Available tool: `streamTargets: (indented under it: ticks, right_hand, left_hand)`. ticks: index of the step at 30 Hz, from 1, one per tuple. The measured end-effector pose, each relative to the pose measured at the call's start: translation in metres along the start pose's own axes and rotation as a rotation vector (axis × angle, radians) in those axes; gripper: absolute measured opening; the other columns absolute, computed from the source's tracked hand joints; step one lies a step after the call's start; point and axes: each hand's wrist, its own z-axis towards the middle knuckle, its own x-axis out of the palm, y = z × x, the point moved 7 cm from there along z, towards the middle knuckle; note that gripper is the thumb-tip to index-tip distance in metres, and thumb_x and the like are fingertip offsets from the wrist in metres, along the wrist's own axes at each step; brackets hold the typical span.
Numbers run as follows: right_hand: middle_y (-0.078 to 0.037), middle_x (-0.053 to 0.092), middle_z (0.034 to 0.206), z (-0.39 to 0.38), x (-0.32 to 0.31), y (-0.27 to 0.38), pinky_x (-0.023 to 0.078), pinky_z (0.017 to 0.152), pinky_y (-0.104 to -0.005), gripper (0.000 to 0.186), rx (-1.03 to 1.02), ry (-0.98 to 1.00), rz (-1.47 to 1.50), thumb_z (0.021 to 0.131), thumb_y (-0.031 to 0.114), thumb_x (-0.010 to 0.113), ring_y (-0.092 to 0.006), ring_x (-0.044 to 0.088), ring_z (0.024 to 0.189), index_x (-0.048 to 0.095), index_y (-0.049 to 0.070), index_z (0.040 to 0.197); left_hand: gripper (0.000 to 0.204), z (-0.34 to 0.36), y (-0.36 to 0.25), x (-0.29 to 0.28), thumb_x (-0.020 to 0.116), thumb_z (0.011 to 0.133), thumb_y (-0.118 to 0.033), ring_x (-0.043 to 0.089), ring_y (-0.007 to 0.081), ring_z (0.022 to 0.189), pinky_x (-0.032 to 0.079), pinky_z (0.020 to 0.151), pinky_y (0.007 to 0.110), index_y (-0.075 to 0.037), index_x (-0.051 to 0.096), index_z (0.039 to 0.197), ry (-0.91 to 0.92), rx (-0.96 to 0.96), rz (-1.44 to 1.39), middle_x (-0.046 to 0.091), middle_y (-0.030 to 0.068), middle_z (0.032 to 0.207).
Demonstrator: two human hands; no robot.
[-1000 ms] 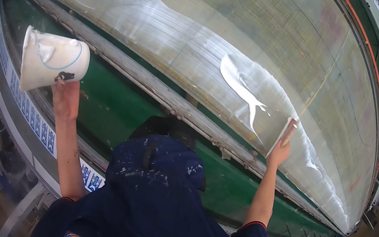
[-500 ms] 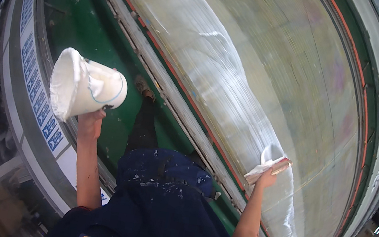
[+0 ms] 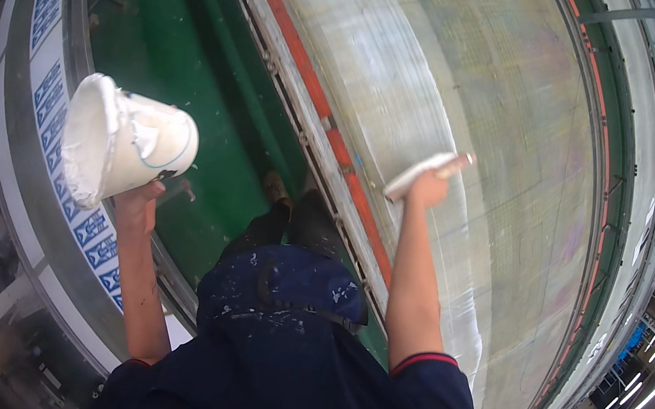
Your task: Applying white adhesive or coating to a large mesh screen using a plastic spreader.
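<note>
Head: hands (image 3: 430,190) hold bucket (image 3: 152,134) and, apparently, scraper (image 3: 421,172).

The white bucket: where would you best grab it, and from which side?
Probably at its narrower base end, coming from below or the right. The white bucket is tipped sideways, its wide mouth facing left and rim smeared white; the left hand holds it from underneath.

The left hand (image 3: 139,200) holds a tilted white bucket (image 3: 148,135) from below while the right hand (image 3: 430,190) grips a white-smeared spreader (image 3: 416,174) at a long pale surface (image 3: 544,136) bearing a streaky white coating (image 3: 378,50)
</note>
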Motion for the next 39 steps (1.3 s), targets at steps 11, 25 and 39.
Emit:
streamTargets:
  ticks: [11, 25, 39]
  right_hand:
    - [-0.022, 0.065, 0.084, -0.094, 0.253, 0.485, 0.053, 0.067, -0.0454, 0.014, -1.006, 0.468, 0.020, 0.074, 0.008, 0.058, -0.0362, 0.066, 0.074, 0.063, -0.001, 0.083]
    - [-0.020, 0.061, 0.104, -0.013, -0.005, 0.082, 0.049, 0.071, -0.0473, 0.037, -0.360, 0.524, -0.423, 0.080, 0.014, 0.064, -0.0385, 0.061, 0.089, 0.054, 0.002, 0.113]
    - [-0.025, 0.066, 0.082, -0.093, 0.128, 0.273, 0.049, 0.070, -0.0444, 0.042, 0.203, -0.014, 0.020, 0.083, 0.028, 0.063, -0.0345, 0.066, 0.075, 0.062, -0.013, 0.092]
  left_hand:
    - [0.106, 0.254, -0.064, 0.056, 0.085, 0.063, -0.033, 0.033, 0.0304, 0.135, 0.022, 0.115, 0.046, -0.006, 0.023, 0.145, 0.033, 0.052, 0.210, 0.035, 0.0120, 0.145]
    - [0.101, 0.506, -0.167, 0.186, 0.084, 0.062, -0.026, 0.031, 0.0326, 0.136, 0.023, 0.116, 0.041, -0.001, 0.028, 0.142, 0.335, 0.138, -0.054, 0.032, 0.0182, 0.146]
    - [0.085, 0.719, -0.163, 0.052, 0.081, 0.066, -0.014, 0.040, 0.0278, 0.130, 0.029, 0.111, 0.049, -0.006, 0.038, 0.139, 0.373, 0.052, -0.070, 0.045, 0.0078, 0.137]
